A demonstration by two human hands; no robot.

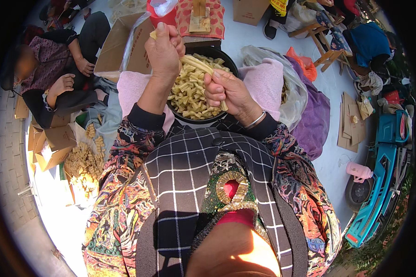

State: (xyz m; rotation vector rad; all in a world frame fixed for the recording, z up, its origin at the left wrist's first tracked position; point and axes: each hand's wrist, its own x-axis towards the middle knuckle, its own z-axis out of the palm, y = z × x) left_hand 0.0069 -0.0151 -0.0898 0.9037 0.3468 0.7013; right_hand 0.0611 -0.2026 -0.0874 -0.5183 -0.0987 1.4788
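Note:
A pale yellow, ropy strip that looks like tofu skin (196,63) is stretched between my two hands above a black basin (231,62). My left hand (164,51) is closed in a fist around one part, and a short end pokes out at its top. Lower and to the right, my right hand (230,91) pinches the strip between thumb and fingers, with a tail hanging below. Short yellowish knotted pieces (189,90) fill the basin under both hands. Pink towels (266,83) lie on either side of the basin.
Ahead stands a small wooden stand (199,23) on a red patterned cloth. A cardboard box (125,46) is at the left, near a seated person (55,69). A clear plastic bag (296,99) and purple sack (312,122) lie right. Farther right is a turquoise vehicle (379,184).

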